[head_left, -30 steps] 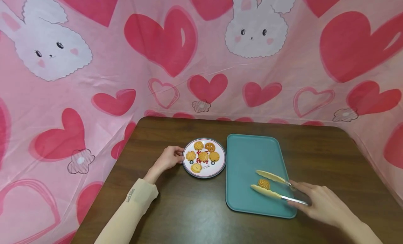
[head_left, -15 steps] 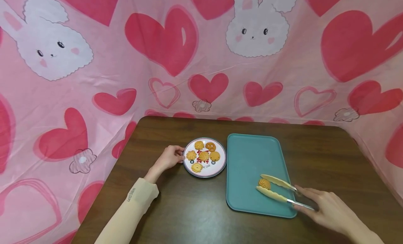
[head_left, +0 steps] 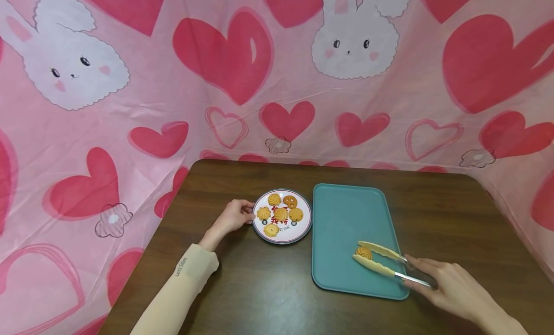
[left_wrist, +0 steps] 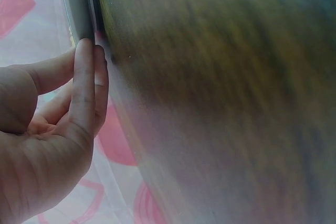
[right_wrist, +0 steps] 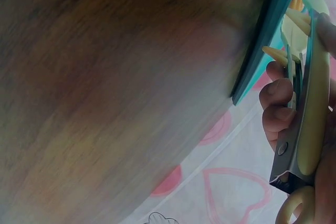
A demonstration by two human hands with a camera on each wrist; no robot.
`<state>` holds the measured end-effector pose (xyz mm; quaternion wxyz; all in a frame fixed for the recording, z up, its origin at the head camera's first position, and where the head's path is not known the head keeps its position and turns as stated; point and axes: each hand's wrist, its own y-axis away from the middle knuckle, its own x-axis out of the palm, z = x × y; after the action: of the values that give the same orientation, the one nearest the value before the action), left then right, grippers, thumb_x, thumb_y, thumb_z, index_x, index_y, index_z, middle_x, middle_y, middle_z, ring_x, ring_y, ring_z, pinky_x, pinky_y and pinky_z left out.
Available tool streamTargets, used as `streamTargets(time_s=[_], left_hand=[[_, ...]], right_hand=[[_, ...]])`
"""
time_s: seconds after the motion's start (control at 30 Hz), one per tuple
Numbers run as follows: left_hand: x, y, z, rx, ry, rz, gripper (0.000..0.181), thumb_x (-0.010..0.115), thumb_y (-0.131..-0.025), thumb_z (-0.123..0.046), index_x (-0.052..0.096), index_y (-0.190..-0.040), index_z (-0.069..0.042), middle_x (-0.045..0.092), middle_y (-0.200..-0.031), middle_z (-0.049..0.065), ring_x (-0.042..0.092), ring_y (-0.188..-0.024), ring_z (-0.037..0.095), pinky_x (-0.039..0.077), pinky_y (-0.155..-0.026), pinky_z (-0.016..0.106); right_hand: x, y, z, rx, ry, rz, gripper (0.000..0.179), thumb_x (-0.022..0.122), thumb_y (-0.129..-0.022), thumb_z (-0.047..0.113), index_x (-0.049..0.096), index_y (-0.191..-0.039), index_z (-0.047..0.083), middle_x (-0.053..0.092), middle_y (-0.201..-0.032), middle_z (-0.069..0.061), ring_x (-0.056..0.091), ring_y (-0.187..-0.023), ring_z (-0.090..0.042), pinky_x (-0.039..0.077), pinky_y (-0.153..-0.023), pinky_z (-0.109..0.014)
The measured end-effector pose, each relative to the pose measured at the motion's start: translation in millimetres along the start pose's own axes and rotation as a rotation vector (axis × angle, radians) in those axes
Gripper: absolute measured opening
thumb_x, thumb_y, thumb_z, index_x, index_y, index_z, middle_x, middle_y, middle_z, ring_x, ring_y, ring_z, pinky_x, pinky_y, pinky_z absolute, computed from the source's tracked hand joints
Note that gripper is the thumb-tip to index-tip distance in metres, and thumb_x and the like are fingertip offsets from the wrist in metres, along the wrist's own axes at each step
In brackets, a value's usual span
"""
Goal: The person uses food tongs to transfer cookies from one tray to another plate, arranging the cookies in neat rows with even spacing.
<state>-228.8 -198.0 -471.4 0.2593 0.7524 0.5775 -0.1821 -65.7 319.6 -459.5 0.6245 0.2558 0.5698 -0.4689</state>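
Observation:
My left hand [head_left: 232, 216] pinches the left rim of a round white plate [head_left: 298, 232] between thumb and fingers; the left wrist view shows the fingertips [left_wrist: 84, 56] at the plate's edge. Several cookies lie on the plate, among them a pretzel-shaped one [head_left: 290, 201] and a swirl cookie [head_left: 280, 214]. My right hand [head_left: 452, 287] grips metal tongs [head_left: 407, 277] with cream-coloured tips. Between those tips, over the teal tray [head_left: 346, 215], sits one swirl cookie [head_left: 364, 253]. In the right wrist view my fingers [right_wrist: 277, 93] curl round the tongs' arms.
The tray lies just right of the plate on a brown wooden table [head_left: 242, 287]. Behind and left of the table hangs a pink cloth [head_left: 242, 133] printed with hearts and rabbits.
The tongs have shifted slightly right and their tips have drawn closer together around the swirl cookie on the tray. My left hand and the plate stay in place.

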Motion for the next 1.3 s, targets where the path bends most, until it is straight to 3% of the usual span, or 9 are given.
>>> streamTargets(time_s=[0.4, 0.67, 0.87, 0.97, 1.17, 1.3], left_hand=[[-0.3, 0.0, -0.7, 0.002, 0.003, 0.006, 0.035, 0.070, -0.090, 0.001, 0.063, -0.124, 0.008, 0.064, -0.096, 0.013, 0.063, -0.077, 0.017, 0.060, -0.069, 0.030], [0.0, -0.3, 1.3, 0.003, -0.005, -0.001, 0.035, 0.071, -0.090, 0.000, 0.064, -0.123, 0.007, 0.064, -0.095, 0.013, 0.062, -0.076, 0.017, 0.059, -0.068, 0.029], [0.0, -0.4, 1.4, 0.012, 0.000, 0.002, 0.035, 0.071, -0.090, 0.001, 0.064, -0.123, 0.008, 0.064, -0.094, 0.013, 0.063, -0.076, 0.017, 0.059, -0.068, 0.029], [-0.4, -0.2, 1.1, 0.012, 0.003, 0.004, 0.035, 0.071, -0.090, 0.001, 0.064, -0.123, 0.009, 0.064, -0.094, 0.013, 0.063, -0.076, 0.017, 0.059, -0.068, 0.029], [-0.9, -0.5, 0.5, 0.010, 0.016, 0.008, 0.034, 0.070, -0.090, 0.002, 0.064, -0.123, 0.009, 0.064, -0.095, 0.014, 0.063, -0.077, 0.017, 0.060, -0.069, 0.030], [-0.8, -0.7, 0.4, 0.007, 0.017, 0.011, 0.034, 0.070, -0.090, 0.002, 0.064, -0.123, 0.009, 0.064, -0.094, 0.013, 0.063, -0.077, 0.017, 0.060, -0.069, 0.030]], right_hand=[[-2, -2.4, 0, -0.011, 0.014, -0.005, 0.056, 0.085, -0.076, 0.045, 0.074, -0.116, 0.008, 0.075, -0.103, -0.004, 0.069, -0.079, -0.009, 0.059, -0.062, -0.035], [0, -14.3, 2, -0.143, 0.047, -0.123, 0.054, 0.090, -0.070, 0.039, 0.076, -0.112, 0.009, 0.075, -0.099, 0.000, 0.070, -0.078, -0.008, 0.057, -0.061, -0.027], [-3, -34.9, 8, -0.192, 0.014, -0.110, 0.050, 0.089, -0.073, 0.037, 0.076, -0.113, 0.011, 0.075, -0.099, 0.002, 0.068, -0.076, -0.005, 0.056, -0.061, -0.024], [-4, -46.6, 14, -0.219, -0.008, -0.101, 0.050, 0.088, -0.075, 0.037, 0.075, -0.115, 0.011, 0.074, -0.099, 0.001, 0.062, -0.069, 0.001, 0.054, -0.057, -0.022], [-3, -68.4, 22, -0.254, -0.044, -0.086, 0.049, 0.085, -0.078, 0.035, 0.074, -0.118, 0.009, 0.075, -0.101, -0.003, 0.035, -0.055, 0.010, 0.040, -0.049, -0.015], [-1, -83.5, 28, -0.262, -0.058, -0.062, 0.051, 0.083, -0.080, 0.037, 0.073, -0.120, 0.008, 0.075, -0.104, -0.005, 0.034, -0.055, 0.009, 0.036, -0.048, -0.015]])
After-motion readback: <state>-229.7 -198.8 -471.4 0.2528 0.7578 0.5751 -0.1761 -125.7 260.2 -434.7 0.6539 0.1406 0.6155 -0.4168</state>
